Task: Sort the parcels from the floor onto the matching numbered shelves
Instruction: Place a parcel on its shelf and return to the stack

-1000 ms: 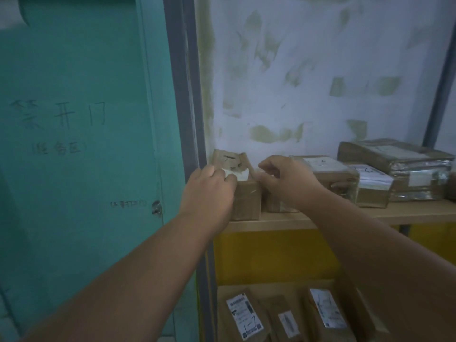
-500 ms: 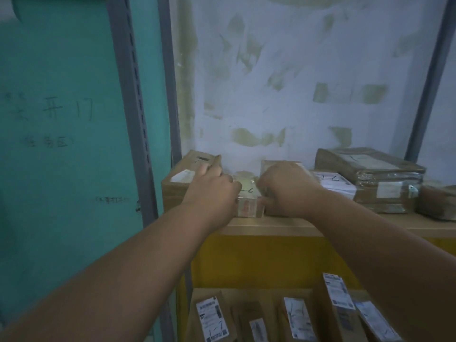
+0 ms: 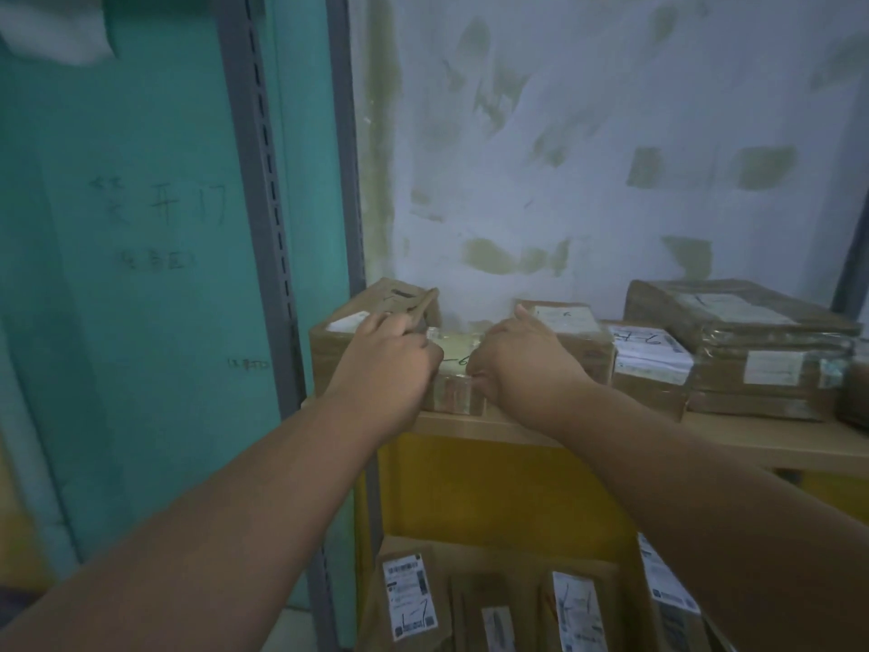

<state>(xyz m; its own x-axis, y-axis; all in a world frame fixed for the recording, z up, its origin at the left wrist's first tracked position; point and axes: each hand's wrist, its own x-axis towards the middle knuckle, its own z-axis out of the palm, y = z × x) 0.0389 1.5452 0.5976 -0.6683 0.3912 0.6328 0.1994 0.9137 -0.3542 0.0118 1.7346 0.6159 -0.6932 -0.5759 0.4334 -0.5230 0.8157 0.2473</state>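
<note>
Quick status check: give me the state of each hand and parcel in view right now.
Left hand: gripping the small parcel.
Right hand: gripping it too.
Small parcel: on the shelf, between two boxes.
Left box: flap raised.
Wrapped parcel: lying flat, sealed.

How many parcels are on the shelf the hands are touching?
6: corner box, small parcel between both hands, box behind it, white-labelled parcel, big wrapped parcel, one cut off far right. More may hide.

Left hand [image 3: 390, 357] and right hand [image 3: 519, 364] grip small parcel [image 3: 454, 369] on shelf [image 3: 705, 444].
</note>
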